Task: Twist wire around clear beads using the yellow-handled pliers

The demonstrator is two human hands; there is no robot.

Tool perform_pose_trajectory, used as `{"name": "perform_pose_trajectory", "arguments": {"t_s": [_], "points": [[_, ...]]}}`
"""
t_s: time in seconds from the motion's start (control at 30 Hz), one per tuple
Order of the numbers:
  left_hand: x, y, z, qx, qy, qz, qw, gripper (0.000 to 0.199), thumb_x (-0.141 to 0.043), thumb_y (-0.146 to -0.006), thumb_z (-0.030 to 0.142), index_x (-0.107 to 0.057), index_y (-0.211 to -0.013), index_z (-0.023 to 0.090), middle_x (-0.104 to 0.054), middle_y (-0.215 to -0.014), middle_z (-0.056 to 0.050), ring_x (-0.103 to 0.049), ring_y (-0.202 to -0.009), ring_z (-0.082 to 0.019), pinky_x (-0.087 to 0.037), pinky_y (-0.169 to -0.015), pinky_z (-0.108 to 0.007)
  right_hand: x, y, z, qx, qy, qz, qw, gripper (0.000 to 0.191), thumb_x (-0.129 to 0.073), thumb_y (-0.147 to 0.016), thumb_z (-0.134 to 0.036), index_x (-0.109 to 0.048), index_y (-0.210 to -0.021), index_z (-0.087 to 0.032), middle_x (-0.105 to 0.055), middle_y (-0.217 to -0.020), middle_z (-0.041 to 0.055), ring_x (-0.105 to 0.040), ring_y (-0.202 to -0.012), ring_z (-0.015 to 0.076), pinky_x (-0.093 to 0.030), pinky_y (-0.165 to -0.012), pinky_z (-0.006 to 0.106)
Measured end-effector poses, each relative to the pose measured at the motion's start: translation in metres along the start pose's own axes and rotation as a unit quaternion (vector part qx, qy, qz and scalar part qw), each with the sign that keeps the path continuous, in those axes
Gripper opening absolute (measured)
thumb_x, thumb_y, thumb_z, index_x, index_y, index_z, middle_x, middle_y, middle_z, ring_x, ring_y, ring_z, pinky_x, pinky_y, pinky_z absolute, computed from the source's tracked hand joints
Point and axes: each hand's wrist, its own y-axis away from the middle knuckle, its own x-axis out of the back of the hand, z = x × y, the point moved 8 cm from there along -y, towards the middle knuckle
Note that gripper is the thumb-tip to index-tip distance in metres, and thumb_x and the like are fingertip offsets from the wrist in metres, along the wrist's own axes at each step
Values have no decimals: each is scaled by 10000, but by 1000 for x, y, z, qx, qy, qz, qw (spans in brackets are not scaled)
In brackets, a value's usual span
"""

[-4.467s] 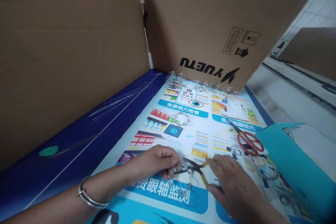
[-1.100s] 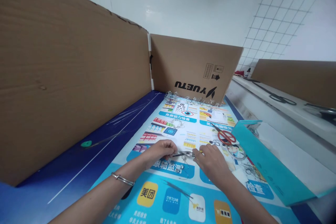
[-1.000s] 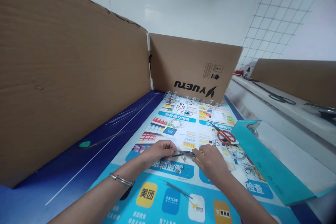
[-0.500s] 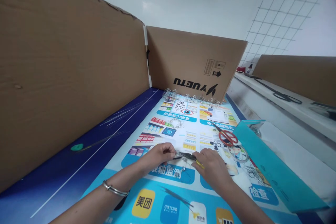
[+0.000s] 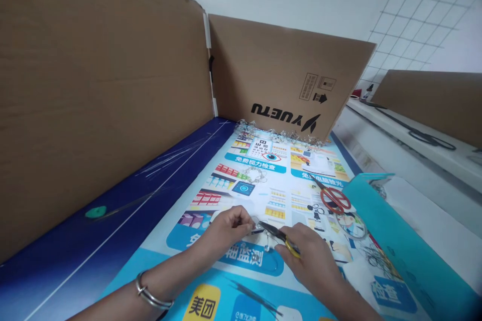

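Note:
My left hand (image 5: 229,233) pinches a thin wire strung with clear beads (image 5: 256,230) at the middle of the printed poster mat (image 5: 211,205). My right hand (image 5: 307,256) grips yellow-handled pliers (image 5: 280,233), whose black jaws reach the wire beside my left fingers. Small clear beads (image 5: 266,247) hang below the jaws. The exact grip on the wire is partly hidden by my fingers. A metal bangle (image 5: 149,297) circles my left wrist.
Red-handled scissors (image 5: 334,199) and a wire loop (image 5: 352,225) lie right of my hands. A beaded cluster (image 5: 256,174) sits ahead, with a beaded strand (image 5: 278,135) along the cardboard panel (image 5: 286,72). A teal folder (image 5: 399,230) stands at right, and a tall cardboard panel (image 5: 98,85) at left.
My hands stay together on the wire, while the pliers' yellow handles have swung down toward my right palm. The view has shifted closer and lower over the mat.

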Motion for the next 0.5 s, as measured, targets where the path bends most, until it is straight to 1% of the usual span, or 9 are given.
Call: {"name": "perform_pose_trajectory", "arguments": {"t_s": [0.17,0.33,0.5], "points": [[5,0,-6,10,17,39,999,133,-568,-746,235,-476,-681,164,-540,-657,21,-427,-556,-85,-321,-517,-204,7,4,-3,1,-25,5,1000,274,-439,-858,-414,-558,-1040,-248,-572,-923,55,-535,-852,209,-422,-717,304],[2,2,-5,-10,56,58,997,148,-571,-772,265,-460,-726,178,-442,-593,56,-367,-507,-72,-287,-472,-192,5,9,-23,1,-35,-19,999,249,-435,-859,-417,-549,-1009,-255,-565,-904,44,-531,-834,209,-416,-667,290],[-1,11,-2,-27,75,78,994,141,-580,-766,256,-464,-756,176,-468,-629,46,-398,-540,-76,-312,-486,-183,2,8,-34,-28,-19,-11,999,238,-440,-858,-403,-552,-1005,-253,-564,-909,41,-530,-837,213,-409,-670,291]]}}
